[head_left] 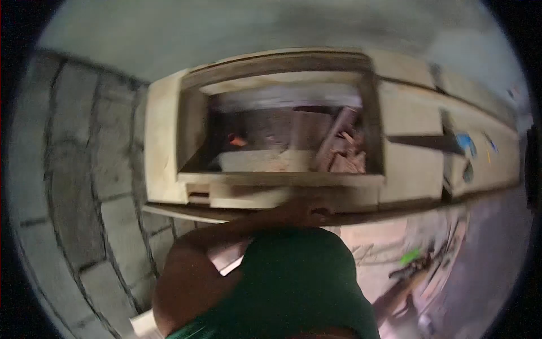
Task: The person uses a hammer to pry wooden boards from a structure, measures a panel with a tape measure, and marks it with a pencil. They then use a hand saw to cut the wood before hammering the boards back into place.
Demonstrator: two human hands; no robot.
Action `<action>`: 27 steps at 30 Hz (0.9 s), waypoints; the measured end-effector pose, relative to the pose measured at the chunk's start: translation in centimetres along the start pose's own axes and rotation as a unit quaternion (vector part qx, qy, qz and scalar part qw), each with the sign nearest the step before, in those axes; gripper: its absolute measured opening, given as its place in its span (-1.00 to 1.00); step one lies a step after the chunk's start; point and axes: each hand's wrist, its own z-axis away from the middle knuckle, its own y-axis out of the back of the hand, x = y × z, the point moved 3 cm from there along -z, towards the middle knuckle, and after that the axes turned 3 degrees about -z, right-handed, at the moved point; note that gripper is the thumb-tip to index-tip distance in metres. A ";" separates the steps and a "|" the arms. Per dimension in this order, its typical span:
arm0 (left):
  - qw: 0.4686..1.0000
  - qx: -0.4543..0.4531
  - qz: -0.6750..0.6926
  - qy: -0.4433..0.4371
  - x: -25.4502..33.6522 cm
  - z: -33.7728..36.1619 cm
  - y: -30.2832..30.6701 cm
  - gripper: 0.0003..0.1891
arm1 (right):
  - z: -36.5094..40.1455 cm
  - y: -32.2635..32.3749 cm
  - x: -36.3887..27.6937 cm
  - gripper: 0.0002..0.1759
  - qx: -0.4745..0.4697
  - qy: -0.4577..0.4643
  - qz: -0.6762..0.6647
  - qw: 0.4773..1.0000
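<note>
Pale wood frame [166, 141], box-like, stands against a grey block wall [73, 169], with a wide opening in its front. Inside the opening: wood offcuts [341, 152] leaning at right, and a small orange item [237, 141] at left, too blurred to identify.

Left hand [309, 210] lies at the frame's lower rail, below the middle of the opening. The bare arm comes up from lower left past a green shirt [299, 277]. Contact with the rail looks likely. The fingers are smeared by blur, so I cannot tell whether they are curled on the rail or flat against it. Right hand not in view, so the spacing of the hands cannot be judged.

Right of the opening: more pale panels [409, 169], with blue patches [466, 144] on them. Lower right, on the floor: a bright green object [411, 257], well apart from the hand, unidentifiable.
</note>
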 end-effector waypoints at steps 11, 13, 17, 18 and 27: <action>0.575 0.799 0.177 0.014 -1.5 20.0 6.0 -0.89 | -3.0 -13.8 -7.5 -0.56 -0.168 0.063 0.124 0.976; 0.432 0.880 0.198 -0.007 -3.6 23.3 3.3 -0.90 | -4.8 -15.6 -8.1 -0.55 -0.215 0.053 0.120 0.968; 0.224 0.926 0.302 -0.013 -19.9 28.7 -7.3 -0.89 | -6.9 -20.1 -8.9 -0.53 -0.311 0.006 0.092 0.946; 0.202 0.888 0.414 -0.005 -22.9 28.5 -9.4 -0.83 | -7.3 -21.1 -8.5 -0.53 -0.340 -0.004 0.079 0.937; 0.202 0.751 0.621 0.102 -39.0 21.1 -14.1 -0.82 | -11.1 -21.3 -7.3 -0.52 -0.369 0.200 0.238 0.876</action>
